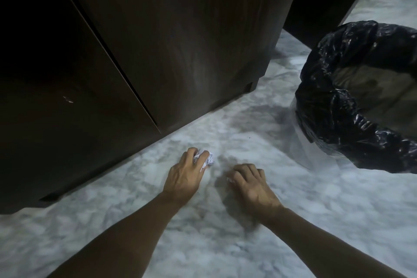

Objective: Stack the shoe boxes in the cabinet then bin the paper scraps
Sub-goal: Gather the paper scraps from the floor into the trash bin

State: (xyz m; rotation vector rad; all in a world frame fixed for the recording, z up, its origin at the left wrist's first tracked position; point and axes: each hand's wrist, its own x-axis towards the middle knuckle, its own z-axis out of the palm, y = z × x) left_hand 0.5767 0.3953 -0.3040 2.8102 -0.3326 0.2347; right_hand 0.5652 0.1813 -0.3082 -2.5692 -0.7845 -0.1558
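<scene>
Paper scraps sit crumpled inside left hand [187,170] and right hand [250,184], both curled closed.

No legible text anywhere.

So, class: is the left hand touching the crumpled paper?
Touching. The head view shows the left hand on the floor with its fingers wrapped over the crumpled paper, no gap between them.

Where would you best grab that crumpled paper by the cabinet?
Take the crumpled paper around its bulging middle, coming from above with fingers curled over it. It is a loose ball lying on the marble floor, so no edge offers a handle. The left hand already cups it this way; its far side is still exposed.
</scene>
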